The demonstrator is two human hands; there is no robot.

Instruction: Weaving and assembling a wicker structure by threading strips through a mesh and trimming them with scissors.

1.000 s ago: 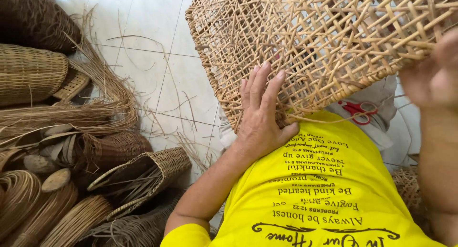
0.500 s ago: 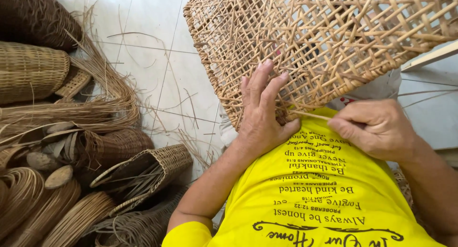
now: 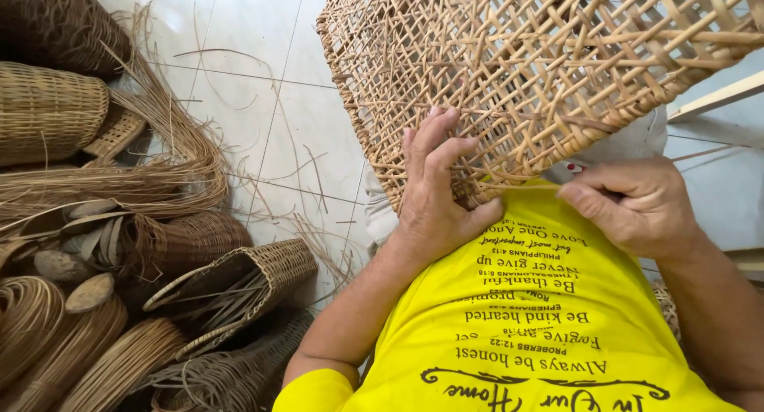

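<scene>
Against woven basket (image 3: 541,70), left hand (image 3: 436,191) spread flat, right hand (image 3: 637,205) grip pinching strand (image 3: 525,187)

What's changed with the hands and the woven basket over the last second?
The right hand came down from the upper right edge of the open-weave tan rattan basket to its lower rim, pinching a thin strand there. The left hand stayed flat against the basket's side; the basket barely shifted.

A basket-weaving workplace: woven baskets (image 3: 48,109) and rattan strips (image 3: 119,181) crowd the tiled floor (image 3: 263,101).
</scene>
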